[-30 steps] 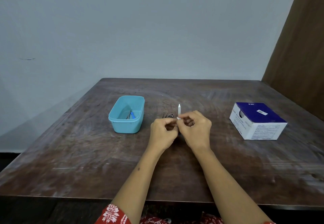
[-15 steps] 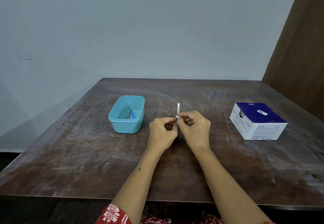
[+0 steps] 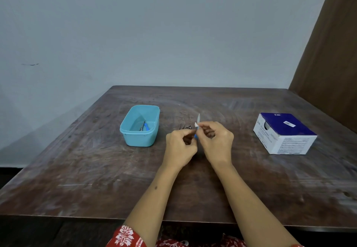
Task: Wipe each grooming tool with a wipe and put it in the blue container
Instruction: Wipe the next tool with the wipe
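A light blue plastic container point(image 3: 139, 126), rectangular with rounded corners and no lid, stands left of centre on a worn, scuffed dark wooden table point(image 3: 96, 169). Inside it, toward the near right wall, lie a thin metal tool and a blue-handled tool point(image 3: 144, 126); their exact kinds cannot be told. At the right, well apart, sits a white cardboard box point(image 3: 285, 133) with a dark blue top and printed sides.

Between container and box, both hands meet above the table. The left hand point(image 3: 180, 148) is curled, its thumb and fingers pinching the blue lower end of a slim, pointed grooming tool point(image 3: 198, 123), held nearly upright with its pale tip toward the far side. The right hand point(image 3: 216, 140) pinches a small white wipe point(image 3: 196, 124) against the tool's shaft. Just beyond the left hand, a few dark metal tools point(image 3: 185, 126) lie on the table.

Compared with half a second ago, the hands and the container are placed almost as before; more of the tool's blue lower part now shows between the hands.
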Tool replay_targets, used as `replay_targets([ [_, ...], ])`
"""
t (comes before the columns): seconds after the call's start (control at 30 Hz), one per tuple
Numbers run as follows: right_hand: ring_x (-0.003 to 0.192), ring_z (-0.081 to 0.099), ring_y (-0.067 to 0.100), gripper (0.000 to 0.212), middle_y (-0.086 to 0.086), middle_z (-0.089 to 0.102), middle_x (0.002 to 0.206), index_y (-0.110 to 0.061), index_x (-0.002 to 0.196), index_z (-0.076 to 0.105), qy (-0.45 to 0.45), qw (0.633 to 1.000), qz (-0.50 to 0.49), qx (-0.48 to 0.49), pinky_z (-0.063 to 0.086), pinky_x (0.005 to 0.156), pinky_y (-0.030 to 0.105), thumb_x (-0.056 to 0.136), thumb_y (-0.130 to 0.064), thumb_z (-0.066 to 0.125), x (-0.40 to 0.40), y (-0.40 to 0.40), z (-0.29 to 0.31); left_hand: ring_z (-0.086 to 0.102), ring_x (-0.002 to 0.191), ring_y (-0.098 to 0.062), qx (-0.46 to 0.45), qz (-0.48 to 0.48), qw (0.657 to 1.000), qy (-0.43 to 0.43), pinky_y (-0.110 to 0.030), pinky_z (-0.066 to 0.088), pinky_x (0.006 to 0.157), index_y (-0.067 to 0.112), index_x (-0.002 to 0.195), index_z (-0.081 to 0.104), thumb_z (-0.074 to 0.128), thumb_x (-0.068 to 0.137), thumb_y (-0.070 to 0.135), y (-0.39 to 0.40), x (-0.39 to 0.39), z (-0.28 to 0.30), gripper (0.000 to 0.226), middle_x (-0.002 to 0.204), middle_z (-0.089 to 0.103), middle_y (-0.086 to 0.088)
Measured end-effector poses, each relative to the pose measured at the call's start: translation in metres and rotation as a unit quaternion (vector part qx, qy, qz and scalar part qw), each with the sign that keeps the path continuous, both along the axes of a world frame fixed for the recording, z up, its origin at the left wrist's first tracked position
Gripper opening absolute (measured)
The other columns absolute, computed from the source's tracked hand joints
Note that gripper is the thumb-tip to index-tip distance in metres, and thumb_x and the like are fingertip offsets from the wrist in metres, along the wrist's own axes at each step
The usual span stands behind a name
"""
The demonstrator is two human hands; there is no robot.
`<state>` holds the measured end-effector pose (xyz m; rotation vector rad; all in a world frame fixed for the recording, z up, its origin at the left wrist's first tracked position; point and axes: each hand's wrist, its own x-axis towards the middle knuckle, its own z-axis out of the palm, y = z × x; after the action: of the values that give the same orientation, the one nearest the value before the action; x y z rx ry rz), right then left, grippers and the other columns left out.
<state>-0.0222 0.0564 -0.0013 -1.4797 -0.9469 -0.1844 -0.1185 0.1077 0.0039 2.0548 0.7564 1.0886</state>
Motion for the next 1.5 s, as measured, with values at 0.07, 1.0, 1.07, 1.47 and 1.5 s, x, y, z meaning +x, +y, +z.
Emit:
replay_targets([
  [0.07, 0.071, 0.06, -0.001, 0.019, 0.0, 0.066, 0.079, -0.01, 0.09, 0.074, -0.014, 1.0, -0.022, 0.018, 0.046, 0.066, 0.007, 0.078, 0.003, 0.068, 0.0029, -0.0007, 0.0005, 0.065, 0.068, -0.003, -0.005, -0.015, 1.0, 0.015, -0.013, 0.052, 0.068, 0.012, 0.096, 0.074, 0.064, 0.075, 0.003, 0.0, 0.001, -0.0015, 0.025, 0.079, 0.073, 0.001],
  [1.0, 0.064, 0.058, 0.008, 0.015, 0.004, 0.065, 0.078, -0.007, 0.089, 0.073, -0.016, 0.998, -0.052, 0.044, 0.045, 0.064, 0.007, 0.079, 0.003, 0.067, 0.005, -0.0002, 0.0015, 0.062, 0.063, 0.002, -0.031, -0.042, 0.998, 0.022, -0.009, 0.05, 0.061, 0.007, 0.095, 0.073, 0.064, 0.076, 0.0, -0.0002, 0.004, -0.0023, 0.023, 0.077, 0.072, -0.001],
  [1.07, 0.07, 0.058, 0.006, 0.017, 0.004, 0.064, 0.08, -0.006, 0.09, 0.072, -0.019, 0.996, -0.058, 0.058, 0.044, 0.065, 0.006, 0.079, 0.005, 0.065, 0.0059, -0.0001, 0.0016, 0.061, 0.061, 0.004, -0.029, -0.046, 0.998, 0.028, -0.008, 0.049, 0.061, 0.006, 0.095, 0.073, 0.065, 0.075, 0.0, -0.0005, 0.0046, -0.0022, 0.022, 0.075, 0.069, 0.001],
  [1.47, 0.068, 0.056, -0.003, 0.016, 0.001, 0.061, 0.077, -0.007, 0.088, 0.072, -0.005, 0.997, -0.062, 0.05, 0.042, 0.062, 0.005, 0.079, 0.005, 0.065, 0.0062, 0.0005, 0.0013, 0.065, 0.069, -0.003, -0.048, -0.065, 0.996, 0.028, -0.01, 0.05, 0.063, 0.008, 0.094, 0.074, 0.064, 0.076, 0.001, 0.0017, 0.0052, -0.005, 0.022, 0.08, 0.073, -0.003],
  [1.5, 0.07, 0.056, -0.004, 0.017, 0.001, 0.061, 0.08, -0.006, 0.09, 0.071, -0.003, 0.996, -0.065, 0.054, 0.041, 0.063, 0.004, 0.08, 0.005, 0.063, 0.0066, 0.0006, 0.0016, 0.064, 0.068, -0.001, -0.051, -0.069, 0.996, 0.031, -0.009, 0.049, 0.062, 0.008, 0.094, 0.074, 0.064, 0.076, 0.001, 0.0018, 0.0056, -0.0055, 0.022, 0.08, 0.073, -0.003],
])
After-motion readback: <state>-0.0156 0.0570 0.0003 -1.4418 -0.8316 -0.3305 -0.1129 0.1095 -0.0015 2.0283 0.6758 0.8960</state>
